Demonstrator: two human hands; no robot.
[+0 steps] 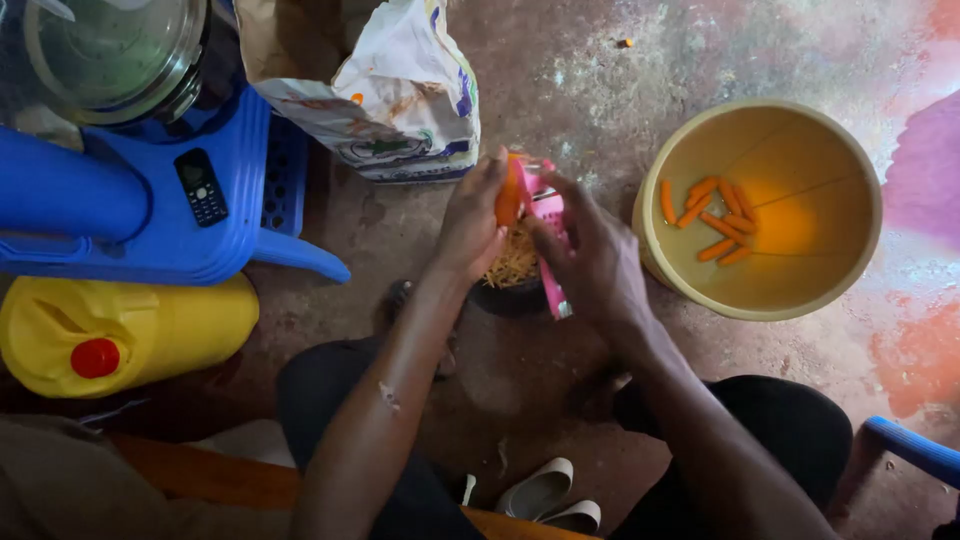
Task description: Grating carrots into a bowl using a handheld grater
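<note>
your left hand (pixel 470 225) pinches a carrot (pixel 508 200) in closed fingers against the pink grater (pixel 548 235), which your right hand (pixel 590 260) grips tight and tilted over a dark dish. a small heap of shreds (pixel 515 262) already lies under it, but roughly nine whole carrots (pixel 710 220) wait in the yellow bowl (pixel 855 190) just beside, so grating looks early, most left.

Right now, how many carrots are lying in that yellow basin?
About 8. All lie in a loose cluster at the back of the yellow basin, from the leftmost carrot to the nearest one. Overlaps may hide more.
</note>
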